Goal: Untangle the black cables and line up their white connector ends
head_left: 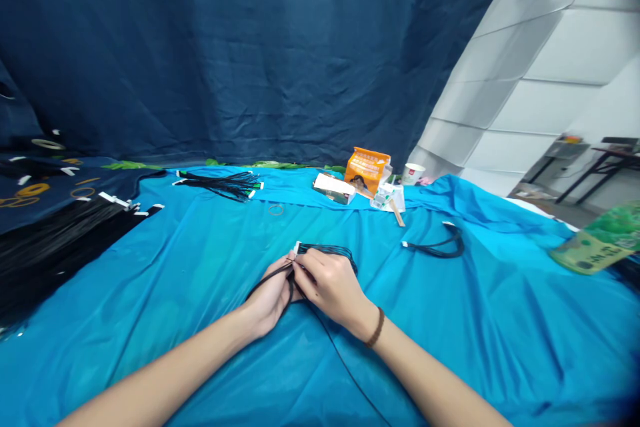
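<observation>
Both hands meet over the middle of the blue cloth. My left hand (270, 303) is closed around a wire harness (327, 250), a bundle of thin black wires with a white connector (297, 248) at its upper end. Some of the wires loop across the left palm. My right hand (333, 283) is pinched at the connector, its fingertips pressed on a black wire beside the left fingertips. From there a single loose black wire (345, 363) trails down to the bottom edge. The right fingers partly cover the bundle, so the exact grip point is hidden.
A curved harness (440, 250) lies to the right, another bundle (220, 183) at the back left. Many black wires (60, 247) are heaped at far left. Behind stand a white box (334, 187), an orange bag (367, 170) and a paper cup (413, 173). Green packaging (600, 240) is at right.
</observation>
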A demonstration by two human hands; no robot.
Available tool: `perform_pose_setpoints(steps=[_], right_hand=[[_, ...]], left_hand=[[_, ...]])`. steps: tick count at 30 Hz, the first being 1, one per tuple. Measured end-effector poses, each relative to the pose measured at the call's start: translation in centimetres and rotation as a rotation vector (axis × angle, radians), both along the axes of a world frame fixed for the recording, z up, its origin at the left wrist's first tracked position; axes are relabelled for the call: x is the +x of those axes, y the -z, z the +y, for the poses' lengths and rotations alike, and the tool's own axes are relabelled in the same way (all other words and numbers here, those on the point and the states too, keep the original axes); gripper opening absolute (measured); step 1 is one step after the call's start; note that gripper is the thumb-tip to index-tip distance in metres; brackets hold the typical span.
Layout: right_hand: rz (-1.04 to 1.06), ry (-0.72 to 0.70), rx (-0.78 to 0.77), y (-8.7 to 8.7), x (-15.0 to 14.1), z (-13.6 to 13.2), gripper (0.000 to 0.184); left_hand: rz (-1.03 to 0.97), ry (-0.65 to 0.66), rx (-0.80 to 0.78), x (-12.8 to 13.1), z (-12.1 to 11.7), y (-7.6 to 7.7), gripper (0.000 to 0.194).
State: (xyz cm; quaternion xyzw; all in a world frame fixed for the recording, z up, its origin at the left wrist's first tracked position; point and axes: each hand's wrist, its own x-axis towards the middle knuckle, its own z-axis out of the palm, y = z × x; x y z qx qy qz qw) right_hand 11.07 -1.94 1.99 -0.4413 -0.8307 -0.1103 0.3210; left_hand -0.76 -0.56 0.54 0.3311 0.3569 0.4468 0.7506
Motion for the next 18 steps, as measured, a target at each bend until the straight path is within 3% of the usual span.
perform_pose_setpoints(steps=[18], right_hand=[[-0.026,-0.009,-0.01,-0.06,0.01,-0.05,0.024]], left_hand=[[0.013,0.024,-0.014,0.0,-0.08,-0.14,0.007]])
